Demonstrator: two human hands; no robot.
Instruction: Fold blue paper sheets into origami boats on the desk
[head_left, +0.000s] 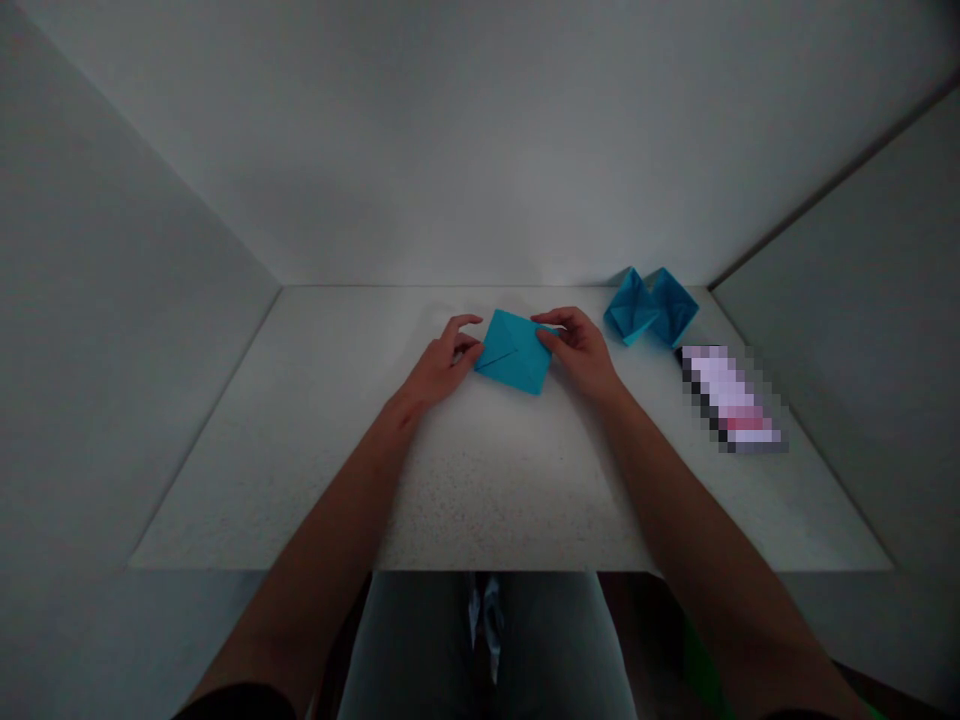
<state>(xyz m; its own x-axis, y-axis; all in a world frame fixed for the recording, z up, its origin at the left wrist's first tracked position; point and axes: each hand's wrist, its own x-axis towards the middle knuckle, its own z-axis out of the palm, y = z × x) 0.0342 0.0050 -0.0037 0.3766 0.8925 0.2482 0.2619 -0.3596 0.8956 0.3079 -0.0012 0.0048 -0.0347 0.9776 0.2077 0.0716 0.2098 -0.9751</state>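
A blue folded paper square (516, 352) lies turned like a diamond on the white speckled table (480, 480), showing fold lines. My left hand (444, 362) pinches its left corner, thumb and fingers closed on the edge. My right hand (579, 346) grips the right corner, fingers curled over the paper. Both forearms reach in from the near edge.
A finished blue folded paper shape (651, 306) with open pockets stands at the back right. A blurred-out flat object (732, 398) lies near the right edge. White walls enclose the table on the left, back and right.
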